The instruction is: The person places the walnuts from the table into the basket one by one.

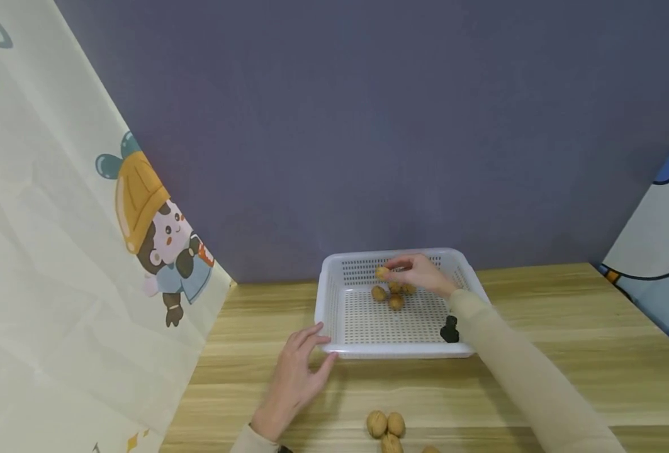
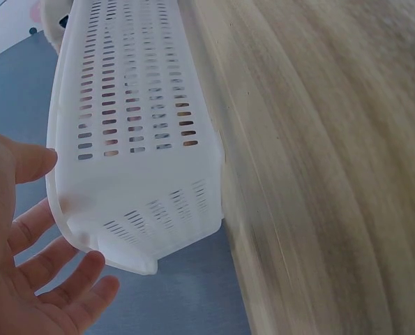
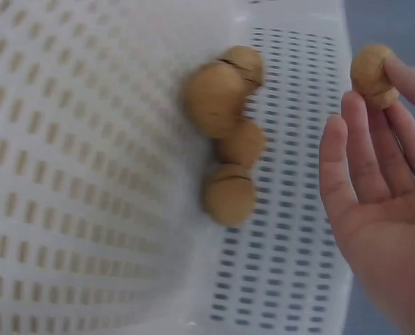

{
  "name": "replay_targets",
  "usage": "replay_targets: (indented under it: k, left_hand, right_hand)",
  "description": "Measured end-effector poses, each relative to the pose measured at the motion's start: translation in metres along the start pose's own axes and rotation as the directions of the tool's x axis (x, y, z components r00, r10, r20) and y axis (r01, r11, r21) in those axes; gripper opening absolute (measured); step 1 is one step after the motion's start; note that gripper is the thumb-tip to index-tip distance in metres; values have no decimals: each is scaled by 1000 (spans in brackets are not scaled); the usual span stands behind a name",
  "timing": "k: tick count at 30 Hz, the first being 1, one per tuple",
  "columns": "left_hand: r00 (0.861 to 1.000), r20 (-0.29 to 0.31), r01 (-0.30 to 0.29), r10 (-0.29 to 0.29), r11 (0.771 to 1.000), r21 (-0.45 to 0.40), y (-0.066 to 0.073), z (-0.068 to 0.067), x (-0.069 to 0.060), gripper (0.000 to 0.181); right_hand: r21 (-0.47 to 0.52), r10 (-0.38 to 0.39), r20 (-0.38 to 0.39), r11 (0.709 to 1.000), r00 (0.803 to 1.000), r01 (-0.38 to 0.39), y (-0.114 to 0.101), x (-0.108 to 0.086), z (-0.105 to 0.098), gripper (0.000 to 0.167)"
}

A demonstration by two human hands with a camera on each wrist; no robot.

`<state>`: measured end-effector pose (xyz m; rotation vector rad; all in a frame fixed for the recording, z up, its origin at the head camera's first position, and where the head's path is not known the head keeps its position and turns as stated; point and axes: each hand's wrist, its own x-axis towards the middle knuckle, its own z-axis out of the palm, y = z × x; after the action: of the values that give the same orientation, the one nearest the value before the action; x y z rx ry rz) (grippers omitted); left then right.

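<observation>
A: Where is the walnut (image 1: 382, 272) being held?
B: At the center-right of the head view, over the white plastic basket (image 1: 391, 351). It is pinched between thumb and fingertips of the right hand (image 1: 419, 274); in the right wrist view, it is seen at the upper right, apart from the other walnuts.
A: And how is the left hand (image 1: 297, 377) placed?
B: It is held with fingers loosely spread and nothing gripped, at the basket's lower-left corner in the head view. In the left wrist view, the thumb is rested against the rim, at the left of the frame.
A: Are more walnuts seen in the basket?
B: Four loose walnuts (image 1: 396, 302) are grouped there, near its far wall.
A: What is shown at the bottom of the head view?
B: Three clustered walnuts (image 1: 376, 424) are seen on the wood-grain tabletop (image 1: 538, 308), with another partly cut off by the lower edge. The upper part is filled by a dark blue-grey panel (image 1: 368, 126).
</observation>
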<state>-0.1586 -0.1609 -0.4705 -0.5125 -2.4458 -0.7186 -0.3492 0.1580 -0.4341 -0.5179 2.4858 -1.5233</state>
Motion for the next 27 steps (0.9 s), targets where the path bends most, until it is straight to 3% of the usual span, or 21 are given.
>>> replay_targets:
  k: [8, 13, 17, 27]
  left_hand:
    - [1000, -14, 8, -8, 1000, -10, 0, -3, 1, 30]
    - [1000, -22, 3, -3, 1000, -6, 0, -2, 0, 31]
    - [999, -32, -4, 4, 1000, -5, 1, 0, 0, 31]
    - [1000, -26, -8, 7, 1000, -19, 3, 4, 1, 30]
  right_hand:
    - [-81, 68, 116, 995, 991, -59, 13, 8, 14, 40]
    - [-182, 96, 167, 981, 981, -65, 18, 10, 14, 37]
    - [-250, 105, 171, 966, 980, -60, 21, 8, 14, 36]
    - [-291, 93, 158, 956, 983, -44, 25, 6, 16, 30]
